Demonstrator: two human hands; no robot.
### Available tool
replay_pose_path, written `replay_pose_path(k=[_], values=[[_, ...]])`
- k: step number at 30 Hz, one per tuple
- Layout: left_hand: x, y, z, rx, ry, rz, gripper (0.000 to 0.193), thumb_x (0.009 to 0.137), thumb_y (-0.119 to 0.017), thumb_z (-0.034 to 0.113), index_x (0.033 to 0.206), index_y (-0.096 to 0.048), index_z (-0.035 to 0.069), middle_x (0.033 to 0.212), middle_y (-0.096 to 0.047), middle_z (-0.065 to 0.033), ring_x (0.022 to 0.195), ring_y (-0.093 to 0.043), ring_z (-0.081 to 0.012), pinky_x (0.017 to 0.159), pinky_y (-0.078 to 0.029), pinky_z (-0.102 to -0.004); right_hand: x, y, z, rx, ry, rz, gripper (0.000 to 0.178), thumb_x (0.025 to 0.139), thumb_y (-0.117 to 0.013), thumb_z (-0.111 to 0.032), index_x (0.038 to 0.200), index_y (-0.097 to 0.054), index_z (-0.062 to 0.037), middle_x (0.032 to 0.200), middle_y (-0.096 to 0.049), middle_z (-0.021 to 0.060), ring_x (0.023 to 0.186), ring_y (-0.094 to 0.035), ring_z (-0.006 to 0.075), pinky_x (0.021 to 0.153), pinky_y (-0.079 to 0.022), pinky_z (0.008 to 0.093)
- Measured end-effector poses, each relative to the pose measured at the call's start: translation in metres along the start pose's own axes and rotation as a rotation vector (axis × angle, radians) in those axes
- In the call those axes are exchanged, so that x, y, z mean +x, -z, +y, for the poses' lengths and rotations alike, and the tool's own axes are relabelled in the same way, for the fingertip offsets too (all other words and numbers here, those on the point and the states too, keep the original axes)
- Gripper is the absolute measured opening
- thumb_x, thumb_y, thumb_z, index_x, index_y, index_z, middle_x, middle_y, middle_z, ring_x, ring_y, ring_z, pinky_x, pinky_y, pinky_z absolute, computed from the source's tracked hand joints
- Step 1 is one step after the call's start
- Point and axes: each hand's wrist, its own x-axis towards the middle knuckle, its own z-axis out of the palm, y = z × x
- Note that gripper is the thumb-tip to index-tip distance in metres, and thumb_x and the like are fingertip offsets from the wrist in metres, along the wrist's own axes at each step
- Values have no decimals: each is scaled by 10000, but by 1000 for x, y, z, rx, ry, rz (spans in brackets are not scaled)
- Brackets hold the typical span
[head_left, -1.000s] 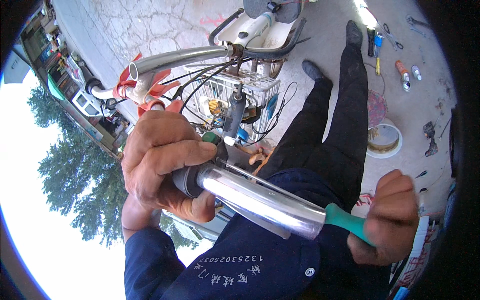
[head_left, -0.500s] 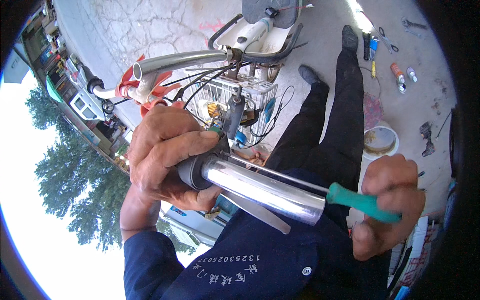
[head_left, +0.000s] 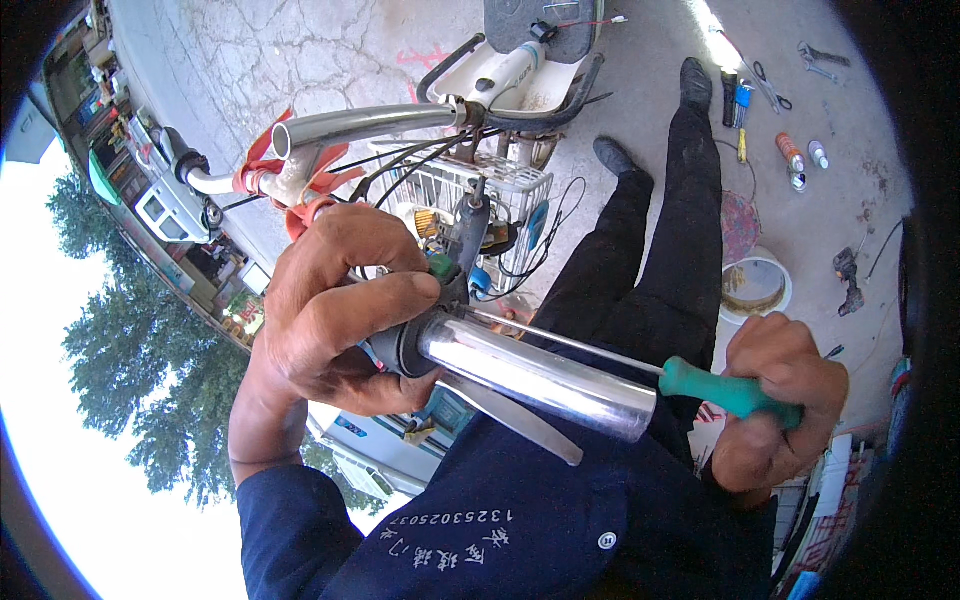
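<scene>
My left hand (head_left: 345,310) is closed around a black control housing (head_left: 405,347) with a green button (head_left: 440,266). The housing sits on a bare chrome handlebar tube (head_left: 545,378), whose open end points right toward me. Below the tube extends a flat silver brake lever (head_left: 515,420). My right hand (head_left: 785,395) grips the green handle of a screwdriver (head_left: 700,385). Its thin shaft runs alongside the tube to the housing, where the tip is hard to make out. Farther off is the other handlebar end (head_left: 365,128), with red cloth (head_left: 265,170) tied near the stem.
A white wire basket (head_left: 520,175) with cables hangs beyond the handlebar, near the vehicle's seat area (head_left: 515,75). On the concrete floor at right lie scissors (head_left: 770,88), wrenches (head_left: 822,62), spray cans (head_left: 790,155) and a white bucket (head_left: 758,285).
The handlebar tube has shifted slightly right. My right hand has turned a little around the screwdriver handle, and the shaft still reaches the housing. My left hand keeps its grip.
</scene>
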Motion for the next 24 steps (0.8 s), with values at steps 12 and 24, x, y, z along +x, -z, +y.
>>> replay_pose_path(k=[12,24], values=[[6,3,14,59,69,-43,406,658,-801,156,1013,-640,42,872,-607,-128,788,-617,-265,652,-506,-367,0,-4,4,-33,133,-10,469,709,-774,-50,1108,-529,-81,873,-589,157,631,-547,203,522,-420,327],[24,13,33,169,118,-172,423,576,-798,81,973,-653,62,915,-636,-118,879,-636,-285,760,-507,-399,-12,-17,7,-89,73,141,369,724,-761,-75,1011,-528,-58,918,-559,166,671,-534,186,563,-457,308]])
